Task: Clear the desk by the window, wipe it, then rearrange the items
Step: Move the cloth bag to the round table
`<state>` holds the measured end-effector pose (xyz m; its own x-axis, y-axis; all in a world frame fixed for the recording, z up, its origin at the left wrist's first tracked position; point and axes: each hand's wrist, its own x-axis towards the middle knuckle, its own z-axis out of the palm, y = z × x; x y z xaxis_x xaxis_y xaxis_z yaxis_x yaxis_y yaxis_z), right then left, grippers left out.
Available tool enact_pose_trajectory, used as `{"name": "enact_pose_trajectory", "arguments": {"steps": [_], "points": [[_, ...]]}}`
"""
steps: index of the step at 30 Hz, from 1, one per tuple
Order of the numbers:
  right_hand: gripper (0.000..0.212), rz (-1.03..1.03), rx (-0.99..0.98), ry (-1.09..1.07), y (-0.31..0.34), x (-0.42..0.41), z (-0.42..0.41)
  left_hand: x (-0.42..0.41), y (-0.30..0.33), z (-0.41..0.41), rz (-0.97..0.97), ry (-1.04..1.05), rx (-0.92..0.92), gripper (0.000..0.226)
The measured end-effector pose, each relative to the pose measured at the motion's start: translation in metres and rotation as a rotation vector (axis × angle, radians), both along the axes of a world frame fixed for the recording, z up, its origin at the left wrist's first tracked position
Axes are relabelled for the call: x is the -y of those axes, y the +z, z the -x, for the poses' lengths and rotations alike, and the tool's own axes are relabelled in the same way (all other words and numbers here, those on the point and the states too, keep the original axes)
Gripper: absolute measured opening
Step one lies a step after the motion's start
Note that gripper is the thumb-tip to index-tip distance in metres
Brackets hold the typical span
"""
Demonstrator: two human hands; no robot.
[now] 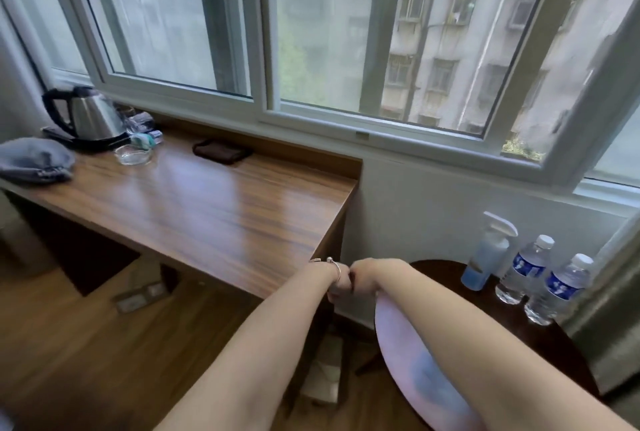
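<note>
The wooden desk [214, 202] runs under the window. My two hands meet just off its right front corner. My right hand [363, 276] is curled into a fist and grips the top of a pale pink cloth [408, 351] with a blue patch, which hangs below my forearm. My left hand [336, 287], with a thin bracelet at the wrist, bends downward against the right one; its fingers curl at the cloth's top edge, mostly hidden. On the desk stand a steel kettle [91, 117], a glass ashtray [133, 155] and a dark wallet-like item [221, 151].
A grey fabric bundle [34, 160] lies on the desk's left end, with small packets [145, 134] beside the kettle. A dark round side table [446, 273] at right carries a blue spray bottle [488, 254] and two water bottles [526, 269]. Sockets [138, 297] lie on the floor.
</note>
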<state>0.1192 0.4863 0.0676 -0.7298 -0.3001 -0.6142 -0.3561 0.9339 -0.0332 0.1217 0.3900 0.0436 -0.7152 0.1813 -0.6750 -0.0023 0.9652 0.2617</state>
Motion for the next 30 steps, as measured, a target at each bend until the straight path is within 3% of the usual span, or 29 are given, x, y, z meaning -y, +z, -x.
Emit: {"name": "enact_pose_trajectory", "arguments": {"steps": [4,12,17,25,30], "points": [[0.031,0.022,-0.121,0.03,0.039,0.043,-0.005,0.049,0.039,-0.008,-0.01,0.125,-0.195,0.031],[0.029,0.276,-0.203,0.049,0.042,0.137,-0.01,0.171,0.061,-0.048,-0.044,0.395,-0.243,0.03],[0.031,0.271,-0.166,0.186,0.043,0.214,-0.02,0.245,0.063,-0.075,-0.024,0.529,-0.269,0.021],[0.024,0.34,-0.127,0.399,0.037,0.336,-0.017,0.368,0.045,-0.107,-0.061,0.83,-0.31,0.025],[0.025,0.357,-0.08,0.53,0.038,0.418,0.012,0.452,0.038,-0.107,-0.037,0.961,-0.491,0.027]]}}
